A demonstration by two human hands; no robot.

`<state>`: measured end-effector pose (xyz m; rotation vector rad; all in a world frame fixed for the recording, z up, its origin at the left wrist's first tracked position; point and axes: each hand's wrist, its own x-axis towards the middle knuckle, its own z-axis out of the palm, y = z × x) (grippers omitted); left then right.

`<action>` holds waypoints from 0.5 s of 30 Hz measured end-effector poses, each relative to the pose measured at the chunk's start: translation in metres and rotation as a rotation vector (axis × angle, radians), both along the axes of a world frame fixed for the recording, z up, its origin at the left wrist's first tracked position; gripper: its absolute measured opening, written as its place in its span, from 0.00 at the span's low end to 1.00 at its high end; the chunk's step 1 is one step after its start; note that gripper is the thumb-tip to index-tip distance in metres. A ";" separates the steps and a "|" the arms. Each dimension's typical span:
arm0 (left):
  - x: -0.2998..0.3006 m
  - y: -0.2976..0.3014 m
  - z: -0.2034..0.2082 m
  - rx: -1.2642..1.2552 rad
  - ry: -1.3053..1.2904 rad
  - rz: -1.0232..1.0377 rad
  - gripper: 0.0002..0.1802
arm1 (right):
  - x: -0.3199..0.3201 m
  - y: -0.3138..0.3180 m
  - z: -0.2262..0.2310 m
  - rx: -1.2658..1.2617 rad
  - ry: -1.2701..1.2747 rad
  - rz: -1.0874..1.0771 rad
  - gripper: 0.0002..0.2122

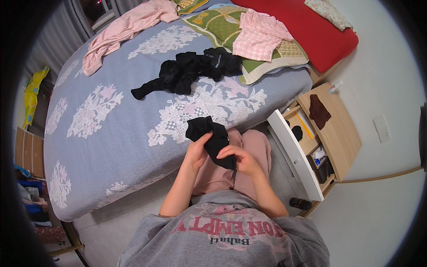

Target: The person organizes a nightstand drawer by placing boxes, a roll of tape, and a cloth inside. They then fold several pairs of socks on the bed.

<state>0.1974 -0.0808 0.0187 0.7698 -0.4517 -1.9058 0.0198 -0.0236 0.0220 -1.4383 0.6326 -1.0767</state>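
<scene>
A black sock (216, 141) is held between my two hands, over my lap beside the bed. My left hand (198, 150) grips its left side, thumb pressed on the fabric near the upper end. My right hand (242, 159) pinches the lower end, fingers lying across the cloth. Farther off on the bed lies a heap of black clothing (187, 70), with one sock-like piece stretching out to the left. Inside the opened drawer at my right rests a small black cloth bundle (297, 132).
The bed (129, 120) has a blue floral cover. A pink garment (129, 29), a pink patterned cloth (259, 35) and a green pillow (213, 31) lie toward its far end. The white drawer front (296, 155) juts out from the nightstand (344, 133). A dark cylindrical object (300, 204) sits below it.
</scene>
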 end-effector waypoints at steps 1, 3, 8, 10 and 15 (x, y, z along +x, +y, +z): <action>-0.002 0.001 -0.003 -0.007 0.020 0.009 0.16 | -0.003 0.004 0.002 0.079 -0.067 -0.013 0.20; -0.013 0.005 0.011 -0.002 0.007 0.015 0.16 | -0.009 0.011 0.009 0.084 -0.135 -0.078 0.13; -0.023 0.004 0.004 -0.066 -0.049 0.066 0.17 | -0.019 0.003 0.009 -0.044 0.012 -0.086 0.06; -0.023 0.002 0.001 -0.092 -0.092 0.107 0.17 | -0.015 0.005 0.010 -0.036 0.065 -0.238 0.07; -0.028 0.000 0.008 -0.043 -0.229 0.116 0.19 | -0.008 0.001 0.010 0.128 -0.019 -0.436 0.11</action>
